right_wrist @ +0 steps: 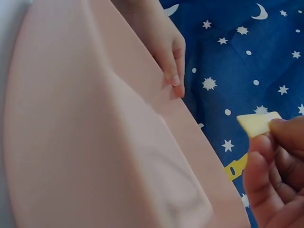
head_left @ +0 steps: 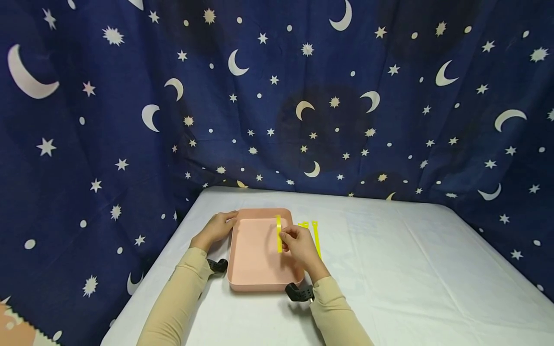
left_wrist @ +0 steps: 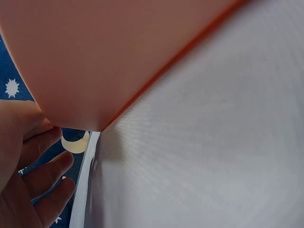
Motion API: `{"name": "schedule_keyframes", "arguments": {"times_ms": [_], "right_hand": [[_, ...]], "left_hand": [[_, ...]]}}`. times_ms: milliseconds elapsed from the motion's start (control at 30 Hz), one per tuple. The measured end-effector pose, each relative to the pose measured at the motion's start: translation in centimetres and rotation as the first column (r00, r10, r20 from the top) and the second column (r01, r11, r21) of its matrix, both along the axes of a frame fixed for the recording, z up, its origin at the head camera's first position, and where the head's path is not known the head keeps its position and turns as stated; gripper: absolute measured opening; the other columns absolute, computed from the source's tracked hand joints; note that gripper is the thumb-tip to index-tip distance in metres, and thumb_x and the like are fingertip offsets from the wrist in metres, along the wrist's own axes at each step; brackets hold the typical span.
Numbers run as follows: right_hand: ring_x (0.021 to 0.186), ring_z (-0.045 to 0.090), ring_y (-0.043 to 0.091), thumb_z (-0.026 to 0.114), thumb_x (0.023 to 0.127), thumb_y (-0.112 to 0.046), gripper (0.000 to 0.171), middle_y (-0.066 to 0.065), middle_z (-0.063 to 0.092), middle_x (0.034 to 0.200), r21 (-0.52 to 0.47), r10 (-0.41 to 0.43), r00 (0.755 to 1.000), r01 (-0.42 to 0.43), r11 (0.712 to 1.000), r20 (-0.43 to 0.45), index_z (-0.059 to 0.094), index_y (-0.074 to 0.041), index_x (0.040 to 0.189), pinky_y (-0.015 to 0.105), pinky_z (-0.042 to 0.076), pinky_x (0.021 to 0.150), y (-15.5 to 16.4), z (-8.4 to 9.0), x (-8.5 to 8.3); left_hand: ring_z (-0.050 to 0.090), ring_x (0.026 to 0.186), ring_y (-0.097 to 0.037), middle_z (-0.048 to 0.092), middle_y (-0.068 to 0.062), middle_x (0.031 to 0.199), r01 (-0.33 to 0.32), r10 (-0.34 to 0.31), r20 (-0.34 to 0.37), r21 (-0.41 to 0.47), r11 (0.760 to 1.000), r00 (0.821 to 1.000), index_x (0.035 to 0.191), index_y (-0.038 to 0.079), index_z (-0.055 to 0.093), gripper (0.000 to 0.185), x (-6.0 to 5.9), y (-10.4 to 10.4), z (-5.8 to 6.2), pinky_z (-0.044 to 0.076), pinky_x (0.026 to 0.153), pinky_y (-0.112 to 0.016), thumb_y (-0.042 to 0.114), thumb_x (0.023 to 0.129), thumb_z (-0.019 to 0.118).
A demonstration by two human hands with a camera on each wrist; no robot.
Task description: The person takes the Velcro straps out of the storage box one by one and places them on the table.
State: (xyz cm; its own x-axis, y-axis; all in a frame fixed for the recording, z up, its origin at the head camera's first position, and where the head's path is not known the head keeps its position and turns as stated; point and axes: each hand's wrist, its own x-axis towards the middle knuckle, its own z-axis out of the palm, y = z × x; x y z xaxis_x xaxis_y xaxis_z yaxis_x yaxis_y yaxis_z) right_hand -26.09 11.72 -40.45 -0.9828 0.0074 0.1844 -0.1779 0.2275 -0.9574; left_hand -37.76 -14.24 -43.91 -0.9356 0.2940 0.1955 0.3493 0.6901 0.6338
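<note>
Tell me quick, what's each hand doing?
Left hand: open, resting on the pink tray rim.
Right hand: pinching a yellow strap over the tray.

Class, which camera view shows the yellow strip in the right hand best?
The head view: the whole yellow strip shows over the pink tray, pinched by the right hand. The right wrist view shows one end only; the left wrist view, none.

Matt smooth pink plastic tray (head_left: 255, 281) on a white, faintly creased cloth-covered table (head_left: 411, 269), thin flexible yellow plastic-looking strips (head_left: 316, 238) just right of tray, and matt navy printed fabric backdrop (head_left: 277, 96) behind tray.
</note>
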Motion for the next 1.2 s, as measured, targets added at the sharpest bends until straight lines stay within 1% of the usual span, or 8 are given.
{"name": "schedule_keyframes", "arguments": {"times_ms": [133, 233, 367, 433, 667, 867, 933, 1200], "right_hand": [[0.062, 0.056, 0.014, 0.06, 0.097, 0.001, 0.012, 0.011, 0.06, 0.071, -0.044, -0.014, 1.0, 0.015, 0.999, 0.013, 0.065, 0.012, 0.096, 0.022, 0.051, 0.053, 0.7, -0.9, -1.0], [0.061, 0.055, 0.013, 0.061, 0.097, 0.001, 0.012, 0.008, 0.06, 0.07, -0.065, -0.02, 0.999, 0.022, 0.998, 0.036, 0.066, 0.011, 0.097, 0.021, 0.051, 0.054, 0.8, -0.7, -1.0], [0.061, 0.055, 0.011, 0.061, 0.097, 0.0, 0.011, 0.004, 0.059, 0.069, -0.068, -0.033, 0.999, 0.036, 0.997, 0.037, 0.066, 0.009, 0.096, 0.02, 0.05, 0.053, 0.9, -0.8, -1.0], [0.061, 0.056, 0.012, 0.061, 0.097, -0.001, 0.011, 0.003, 0.058, 0.07, -0.065, -0.047, 0.998, 0.05, 0.997, 0.043, 0.067, 0.008, 0.095, 0.02, 0.051, 0.054, 1.1, -0.7, -1.0], [0.062, 0.056, 0.012, 0.061, 0.098, -0.003, 0.012, 0.004, 0.06, 0.072, -0.051, -0.082, 0.996, 0.083, 0.995, 0.036, 0.068, 0.006, 0.095, 0.03, 0.057, 0.059, 2.1, -0.5, -1.0], [0.061, 0.056, 0.012, 0.06, 0.098, -0.003, 0.013, 0.004, 0.059, 0.071, -0.059, -0.103, 0.994, 0.105, 0.993, 0.037, 0.067, 0.008, 0.096, 0.02, 0.053, 0.055, 3.1, -0.3, -1.0], [0.061, 0.056, 0.012, 0.06, 0.098, -0.003, 0.013, 0.004, 0.059, 0.07, -0.063, -0.114, 0.992, 0.117, 0.991, 0.046, 0.067, 0.008, 0.096, 0.019, 0.052, 0.054, 3.5, -0.3, -1.1], [0.062, 0.054, 0.012, 0.06, 0.099, -0.004, 0.015, 0.003, 0.058, 0.069, -0.057, -0.143, 0.989, 0.146, 0.988, 0.049, 0.066, 0.009, 0.097, 0.02, 0.052, 0.054, 4.7, -0.2, -1.3]], "left_hand": [[0.044, 0.142, -0.037, 0.052, -0.017, 0.149, 0.003, -0.003, -0.006, 0.006, 1.0, 1.0, 0.143, 0.001, 0.053, 0.042, 0.0, 0.0, 0.1, 0.033, 0.122, -0.05, 0.018, 0.104, 0.051], [0.044, 0.142, -0.037, 0.051, -0.016, 0.149, -0.002, 0.002, 0.007, 0.007, 1.0, 1.0, 0.144, 0.002, 0.053, 0.043, 0.0, 0.0, 0.1, 0.033, 0.122, -0.05, 0.019, 0.104, 0.051], [0.043, 0.142, -0.037, 0.051, -0.016, 0.15, -0.001, 0.001, 0.01, -0.004, 1.0, 1.0, 0.144, 0.002, 0.052, 0.043, 0.0, 0.0, 0.0, 0.033, 0.121, -0.051, 0.018, 0.104, 0.05], [0.043, 0.142, -0.038, 0.051, -0.017, 0.15, 0.003, -0.003, 0.008, -0.01, 1.0, 1.0, 0.144, 0.001, 0.052, 0.043, 0.1, 0.0, -0.1, 0.034, 0.121, -0.051, 0.018, 0.104, 0.05], [0.043, 0.143, -0.038, 0.05, -0.016, 0.15, 0.0, 0.0, 0.026, -0.006, 1.0, 1.0, 0.145, 0.002, 0.051, 0.043, 0.3, 0.0, 0.0, 0.033, 0.122, -0.051, 0.018, 0.105, 0.049], [0.041, 0.144, -0.036, 0.049, -0.014, 0.152, -0.004, 0.004, 0.041, 0.0, 1.0, 0.999, 0.146, 0.004, 0.051, 0.044, 0.3, 0.0, 0.0, 0.032, 0.122, -0.051, 0.019, 0.105, 0.049], [0.041, 0.144, -0.036, 0.049, -0.014, 0.152, -0.005, 0.005, 0.045, 0.0, 1.0, 0.999, 0.146, 0.004, 0.05, 0.044, 0.3, 0.1, 0.0, 0.032, 0.123, -0.05, 0.02, 0.105, 0.049], [0.043, 0.142, -0.039, 0.051, -0.018, 0.149, 0.012, -0.012, -0.008, -0.017, 1.0, 1.0, 0.143, -0.001, 0.052, 0.042, 0.0, 0.2, 0.1, 0.032, 0.122, -0.051, 0.016, 0.104, 0.049]]}}
